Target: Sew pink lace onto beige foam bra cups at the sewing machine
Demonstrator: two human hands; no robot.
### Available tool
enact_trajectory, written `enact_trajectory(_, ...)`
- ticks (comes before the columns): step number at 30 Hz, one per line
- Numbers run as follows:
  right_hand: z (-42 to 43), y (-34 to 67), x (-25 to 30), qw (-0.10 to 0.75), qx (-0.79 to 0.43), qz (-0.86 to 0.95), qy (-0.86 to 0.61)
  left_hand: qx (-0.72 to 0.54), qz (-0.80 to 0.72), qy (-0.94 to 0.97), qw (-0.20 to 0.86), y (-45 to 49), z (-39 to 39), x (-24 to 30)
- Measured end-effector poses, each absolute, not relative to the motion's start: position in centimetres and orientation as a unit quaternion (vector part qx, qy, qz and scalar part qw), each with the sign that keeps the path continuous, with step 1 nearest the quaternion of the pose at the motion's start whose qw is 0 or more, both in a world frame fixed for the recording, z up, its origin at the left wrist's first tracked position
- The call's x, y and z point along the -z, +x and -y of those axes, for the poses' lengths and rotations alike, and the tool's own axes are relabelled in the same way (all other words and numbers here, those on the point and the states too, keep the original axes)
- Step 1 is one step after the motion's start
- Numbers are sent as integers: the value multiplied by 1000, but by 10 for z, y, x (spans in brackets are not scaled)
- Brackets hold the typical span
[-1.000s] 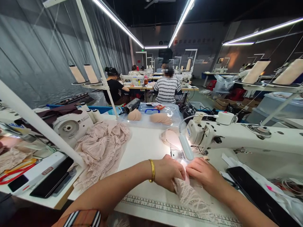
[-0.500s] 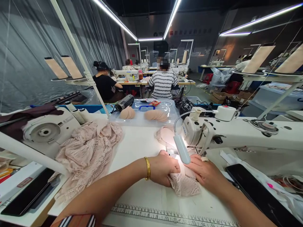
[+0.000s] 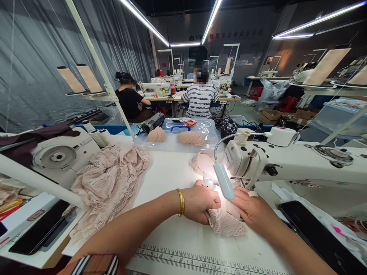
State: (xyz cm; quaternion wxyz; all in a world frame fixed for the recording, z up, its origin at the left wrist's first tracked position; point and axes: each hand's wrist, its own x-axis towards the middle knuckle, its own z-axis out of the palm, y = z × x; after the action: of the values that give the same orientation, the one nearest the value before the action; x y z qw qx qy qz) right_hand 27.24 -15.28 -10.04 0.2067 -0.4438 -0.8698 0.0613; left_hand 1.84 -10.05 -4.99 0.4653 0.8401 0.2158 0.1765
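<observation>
Pale pink lace fabric [image 3: 225,223] lies on the white sewing table under the head of a white sewing machine [image 3: 239,158]. My left hand [image 3: 200,202], a gold bangle at its wrist, is closed with its fingers curled on the lace's left side. Flat on the right side of the same fabric rests my right hand [image 3: 254,208], fingers stretched out, with a pale band round one finger. A lit gooseneck lamp [image 3: 223,180] hangs between the hands and hides the needle area. Behind it, a smooth rounded pad [image 3: 205,163] shows with lace around it.
A heap of pink lace [image 3: 111,179] lies left. Beige oval pads [image 3: 191,138] sit on a clear plastic bin lid [image 3: 169,145] beyond the table. A black phone [image 3: 318,233] lies right. A ruler scale [image 3: 183,259] runs along the front edge. Two people sit at machines ahead.
The whole view has shifted slightly, so things appear a little farther right. Both hands keep nearly the same place on the lace fabric.
</observation>
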Motion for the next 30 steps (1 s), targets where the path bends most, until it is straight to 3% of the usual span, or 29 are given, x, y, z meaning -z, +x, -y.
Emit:
enact_trajectory(3,153,275,106,195,-61,861,-467,-43,-148,944,290,18,97,49)
enact_trajectory(6,151,279,110,187,-36,863,-468,-18,-158,964,214,18,93,50)
enact_trajectory(13,151,281,111,202,-8,867,-455,-22,-176,975,136,18,88,48)
enact_trajectory(17,158,277,104,224,-42,873,-431,-35,-144,985,93,18,91,46)
enact_trajectory(22,169,271,92,189,-76,906,-372,-55,-94,993,46,16,96,49)
enact_trajectory(30,171,270,89,200,-113,914,-334,-62,-113,992,2,18,88,59)
